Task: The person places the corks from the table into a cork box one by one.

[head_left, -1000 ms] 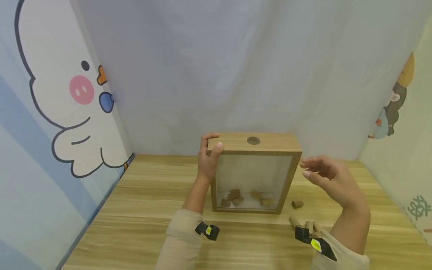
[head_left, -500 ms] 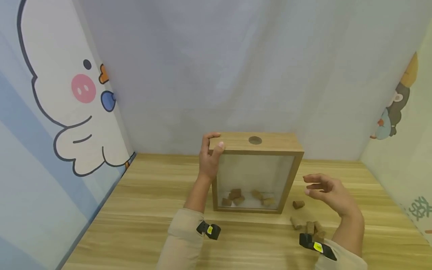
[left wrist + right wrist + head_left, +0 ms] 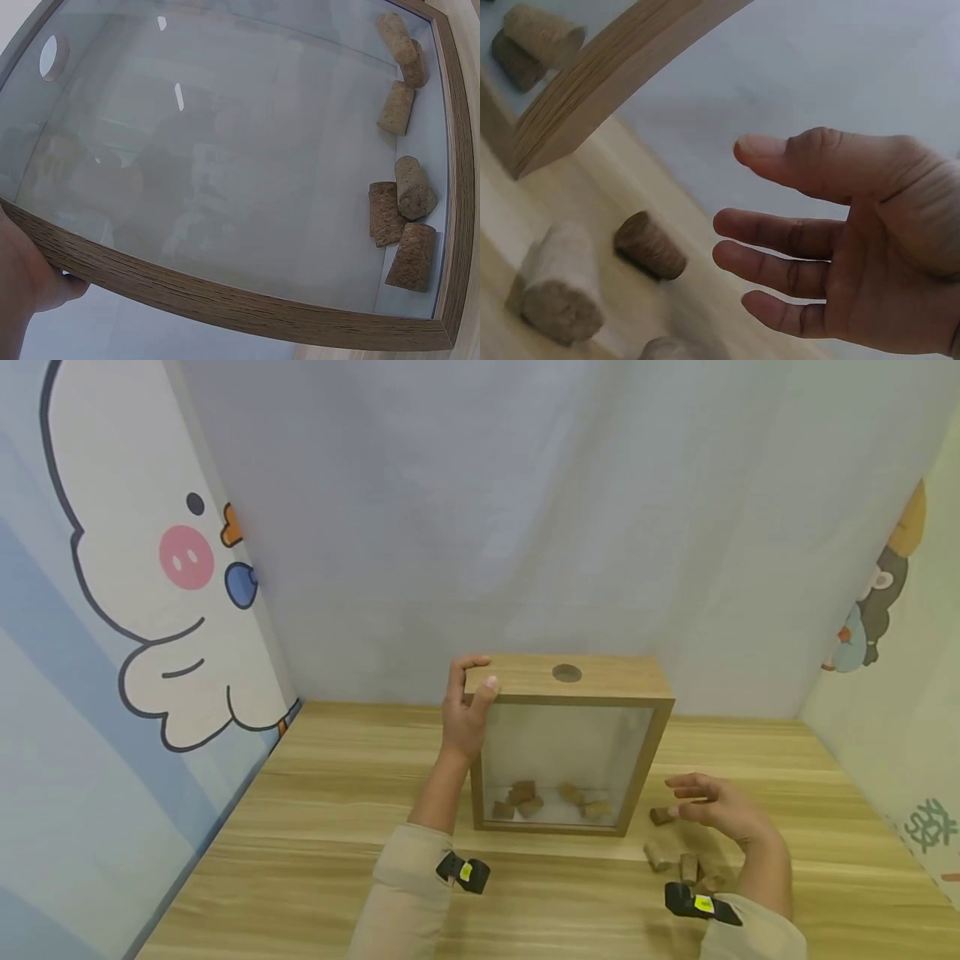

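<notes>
A wooden shadow box [image 3: 573, 700] with a clear front and a round hole [image 3: 567, 673] in its top stands upright on the table. Several cork stoppers [image 3: 412, 256] lie along its bottom inside. My left hand [image 3: 465, 722] grips the box's upper left corner, thumb on top at the front and fingers behind. To the right of the box my right hand [image 3: 723, 810] hovers with fingers spread and nothing between them. Just beyond its fingertips lies a loose cork stopper [image 3: 651, 246]; a paler one [image 3: 562, 289] sits nearer the box's front.
More loose cork stoppers [image 3: 689, 868] lie near the right wrist, partly hidden by the black wrist camera [image 3: 702, 904]. A pale curtain [image 3: 465, 527] hangs behind the wood-grain table [image 3: 330, 793]. Printed panels [image 3: 142, 560] flank both sides.
My right hand has come down from beside the box's upper right edge toward the loose cork stoppers. The left hand keeps its grip, and the box stays in place.
</notes>
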The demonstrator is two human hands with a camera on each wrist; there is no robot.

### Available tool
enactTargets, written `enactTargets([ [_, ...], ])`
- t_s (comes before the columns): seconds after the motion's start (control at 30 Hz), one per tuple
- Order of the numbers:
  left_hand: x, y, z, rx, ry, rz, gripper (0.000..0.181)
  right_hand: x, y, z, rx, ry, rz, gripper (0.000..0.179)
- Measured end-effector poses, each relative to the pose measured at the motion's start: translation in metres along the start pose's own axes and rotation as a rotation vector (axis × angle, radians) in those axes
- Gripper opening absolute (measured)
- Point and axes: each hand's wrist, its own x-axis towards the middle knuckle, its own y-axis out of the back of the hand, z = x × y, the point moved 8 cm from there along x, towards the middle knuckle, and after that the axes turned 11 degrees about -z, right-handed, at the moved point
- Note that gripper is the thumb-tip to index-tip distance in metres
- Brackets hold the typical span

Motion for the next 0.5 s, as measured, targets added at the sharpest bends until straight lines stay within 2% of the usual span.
enactTargets([
  [0.1, 0.0, 0.0, 0.0, 0.001, 0.002, 0.001, 0.04, 0.006, -0.006, 0.01, -0.023, -0.031, -0.026, 0.061],
  [0.2, 0.003, 0.002, -0.013, -0.002, 0.008, -0.001, 0.041, 0.013, -0.011, 0.02, -0.044, -0.046, -0.041, 0.06],
  [0.33, 0.006, 0.003, -0.032, -0.008, 0.014, 0.003, 0.043, 0.019, -0.014, 0.028, -0.065, -0.025, -0.048, 0.053],
  [0.5, 0.005, 0.003, -0.034, 0.009, -0.004, 0.017, 0.043, 0.023, -0.017, 0.031, -0.056, -0.022, -0.065, 0.04],
])
